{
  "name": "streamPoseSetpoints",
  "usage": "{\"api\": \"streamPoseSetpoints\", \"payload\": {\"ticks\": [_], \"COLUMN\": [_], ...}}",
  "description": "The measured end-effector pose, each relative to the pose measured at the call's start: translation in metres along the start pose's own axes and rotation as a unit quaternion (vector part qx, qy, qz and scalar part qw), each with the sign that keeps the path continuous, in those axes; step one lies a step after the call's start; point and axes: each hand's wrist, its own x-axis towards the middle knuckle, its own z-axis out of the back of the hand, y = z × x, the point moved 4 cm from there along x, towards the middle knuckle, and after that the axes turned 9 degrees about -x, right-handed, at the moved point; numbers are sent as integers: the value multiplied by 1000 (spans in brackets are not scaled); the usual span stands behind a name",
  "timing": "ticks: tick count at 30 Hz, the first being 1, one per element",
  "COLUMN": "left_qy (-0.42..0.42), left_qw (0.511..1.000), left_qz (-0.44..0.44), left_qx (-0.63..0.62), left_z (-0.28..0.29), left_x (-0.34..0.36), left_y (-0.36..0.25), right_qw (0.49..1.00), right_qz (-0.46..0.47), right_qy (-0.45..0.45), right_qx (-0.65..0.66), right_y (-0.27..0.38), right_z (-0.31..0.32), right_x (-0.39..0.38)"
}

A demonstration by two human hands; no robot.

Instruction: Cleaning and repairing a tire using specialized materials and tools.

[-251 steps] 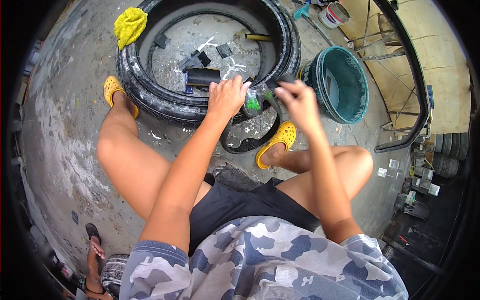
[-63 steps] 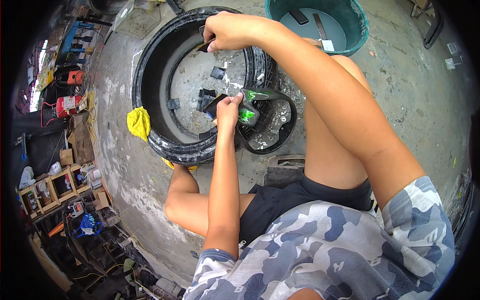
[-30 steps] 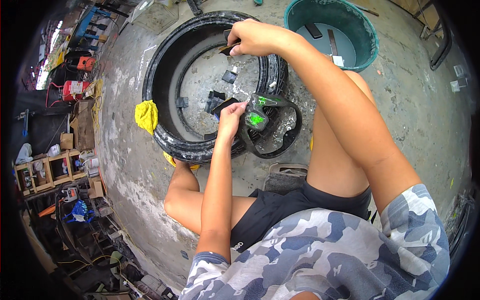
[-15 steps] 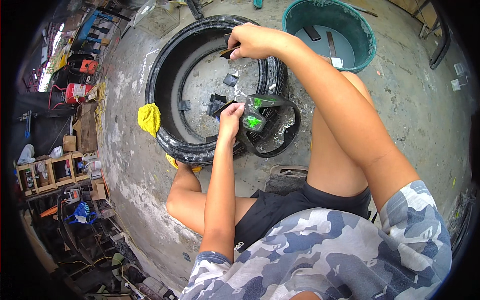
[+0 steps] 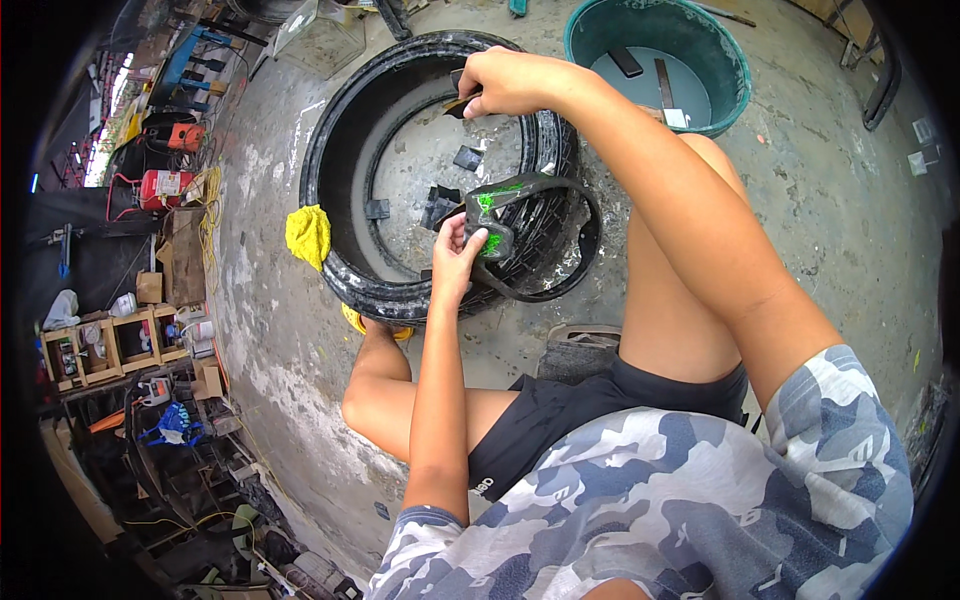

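My left hand (image 5: 457,262) pinches a black, curved, ring-like plastic part (image 5: 592,235) with two green-scribbled patches. The thumb presses beside the lower patch. The part hangs over the near right side of a black tyre (image 5: 322,165) lying flat on the floor. Higher up, my right hand (image 5: 500,85) is closed on a thin dark piece (image 5: 459,106) above the tyre's opening; its exact kind is unclear. Several small dark scraps (image 5: 468,158) lie inside the tyre. A yellow cloth (image 5: 308,237) drapes over the tyre's left rim.
A green tub (image 5: 742,92) with cloudy water stands beyond my right knee, holding dark flat bars (image 5: 664,82) and a white block (image 5: 676,118). A clear box (image 5: 320,42) sits at the back. Along the left are a red tank (image 5: 163,188), wooden shelf (image 5: 110,345) and clutter.
The green-marked part has tilted and shifted slightly left, and my left thumb now lies over its front. My right hand keeps its grip on the dark piece, almost unmoved.
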Motion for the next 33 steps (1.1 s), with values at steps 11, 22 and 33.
{"api": "streamPoseSetpoints", "payload": {"ticks": [11,22,33], "left_qy": [-8,0,-77], "left_qw": [987,991,993], "left_qz": [17,31,93], "left_qx": [159,131,-5], "left_z": [6,25,20], "left_x": [-1,13,8], "left_y": [-4,28,35], "right_qw": [999,999,1000], "right_qz": [-29,-24,-2], "right_qy": [32,35,11], "right_qx": [6,1,-8], "right_y": [3,2,-4], "right_z": [0,-1,-3], "right_x": [-9,-13,-7]}}
